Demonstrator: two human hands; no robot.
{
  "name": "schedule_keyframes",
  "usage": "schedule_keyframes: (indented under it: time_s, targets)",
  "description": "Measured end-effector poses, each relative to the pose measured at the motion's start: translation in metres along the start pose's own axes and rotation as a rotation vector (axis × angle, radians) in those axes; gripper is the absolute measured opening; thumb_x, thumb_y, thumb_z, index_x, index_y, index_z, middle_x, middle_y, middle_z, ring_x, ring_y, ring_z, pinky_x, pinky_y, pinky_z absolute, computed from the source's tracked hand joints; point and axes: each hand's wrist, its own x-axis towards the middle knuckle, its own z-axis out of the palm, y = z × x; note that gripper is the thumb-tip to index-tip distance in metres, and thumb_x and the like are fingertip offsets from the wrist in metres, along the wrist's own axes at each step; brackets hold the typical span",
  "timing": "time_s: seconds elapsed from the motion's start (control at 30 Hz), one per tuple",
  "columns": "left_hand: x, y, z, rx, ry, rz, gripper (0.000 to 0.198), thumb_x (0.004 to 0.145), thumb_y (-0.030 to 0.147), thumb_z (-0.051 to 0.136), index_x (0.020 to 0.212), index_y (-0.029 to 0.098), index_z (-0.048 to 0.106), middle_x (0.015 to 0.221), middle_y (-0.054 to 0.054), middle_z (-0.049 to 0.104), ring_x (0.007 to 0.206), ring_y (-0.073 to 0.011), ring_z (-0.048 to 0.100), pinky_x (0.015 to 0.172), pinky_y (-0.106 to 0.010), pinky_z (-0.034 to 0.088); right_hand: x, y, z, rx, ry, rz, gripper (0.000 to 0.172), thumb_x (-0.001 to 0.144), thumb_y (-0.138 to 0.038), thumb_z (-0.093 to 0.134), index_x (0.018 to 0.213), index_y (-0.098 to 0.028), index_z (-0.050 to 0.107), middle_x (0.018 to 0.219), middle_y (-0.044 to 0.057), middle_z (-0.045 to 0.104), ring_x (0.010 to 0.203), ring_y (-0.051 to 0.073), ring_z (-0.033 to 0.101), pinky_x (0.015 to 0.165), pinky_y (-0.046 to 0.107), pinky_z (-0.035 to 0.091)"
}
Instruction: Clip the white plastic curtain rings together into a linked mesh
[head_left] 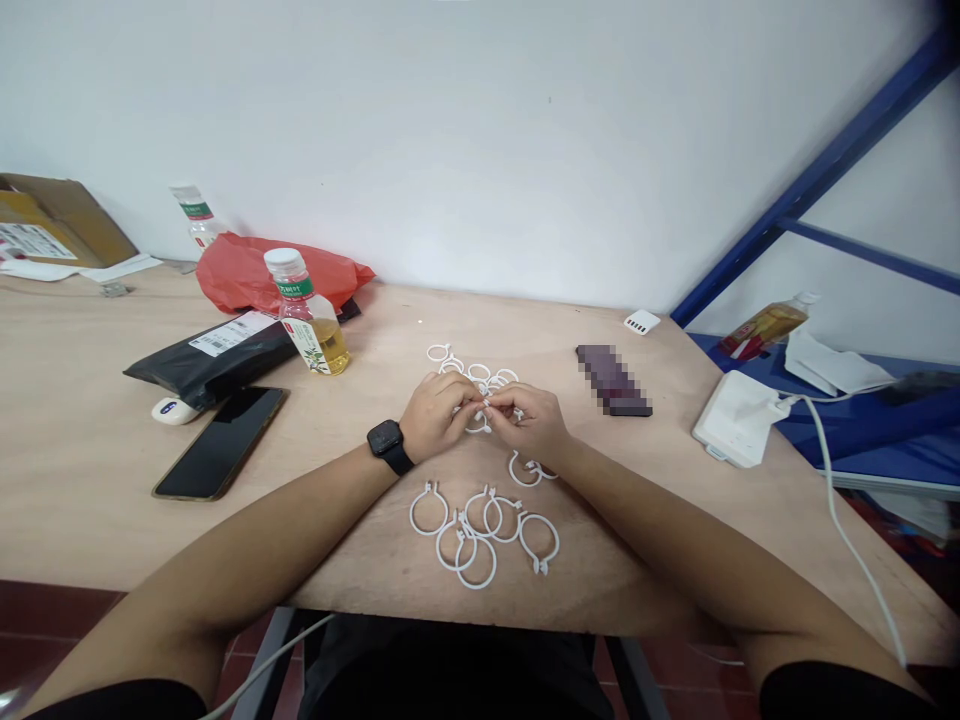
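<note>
My left hand (442, 415), with a black watch on its wrist, and my right hand (529, 420) meet fingertip to fingertip over the table. Both are closed in a pinch on a white plastic ring (478, 431), whose lower curve shows between them; the fingers hide its clasp. Just beyond my hands lies a cluster of similar white rings (480, 367), partly covered by my fingers. Nearer to me is a second group of open-ended rings (557, 545), several of them overlapping. Another pair of rings (512, 470) lies by my right wrist, partly hidden under it.
On the left are a tea bottle (330, 345), a red plastic bag (244, 265), a black parcel (214, 365), a phone (221, 445) and a cardboard box (94, 225). To the right lie a pixelated dark object (613, 380) and a white power adapter (739, 415) with a cable.
</note>
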Motion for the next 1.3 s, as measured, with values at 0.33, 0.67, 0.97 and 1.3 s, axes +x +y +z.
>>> schedule_keyframes:
  time_s: [0.33,0.67,0.97,1.3]
  targets:
    - [0.0,0.0,0.0,0.003,0.003,0.007,0.008,0.096,0.024,0.052,0.095,0.018,0.058,0.09,-0.006,0.066,0.084,-0.0171,0.061,0.076,-0.033,0.044,-0.002,-0.002,0.001,-0.036,0.004,0.03,0.007,0.085,-0.019,0.06,0.083,-0.021,0.066,0.074,0.002,0.072,0.062,0.012,0.065,0.059,0.024,0.052]
    - [0.006,0.002,0.004,-0.085,-0.026,-0.067,0.015,0.099,0.028,0.046,0.093,0.018,0.056,0.091,-0.007,0.064,0.085,-0.0177,0.058,0.078,-0.032,0.046,-0.005,-0.002,0.007,-0.124,0.066,0.058,0.007,0.083,-0.019,0.059,0.08,-0.021,0.065,0.069,0.001,0.069,0.057,0.012,0.06,0.057,0.024,0.05]
    - [0.005,0.004,0.004,-0.117,0.012,-0.057,0.012,0.098,0.027,0.048,0.092,0.019,0.055,0.09,-0.007,0.063,0.084,-0.0175,0.057,0.077,-0.032,0.047,-0.004,-0.002,0.004,-0.108,0.018,0.079,0.01,0.084,-0.022,0.058,0.083,-0.022,0.068,0.075,0.003,0.073,0.067,0.016,0.066,0.064,0.027,0.053]
    - [0.005,0.001,0.003,-0.052,0.014,-0.079,0.012,0.094,0.027,0.056,0.098,0.017,0.06,0.094,-0.008,0.066,0.087,-0.0186,0.06,0.079,-0.034,0.048,0.002,0.016,-0.012,-0.224,-0.006,0.01,0.012,0.087,-0.02,0.058,0.09,-0.02,0.069,0.08,0.004,0.073,0.067,0.015,0.064,0.065,0.027,0.05]
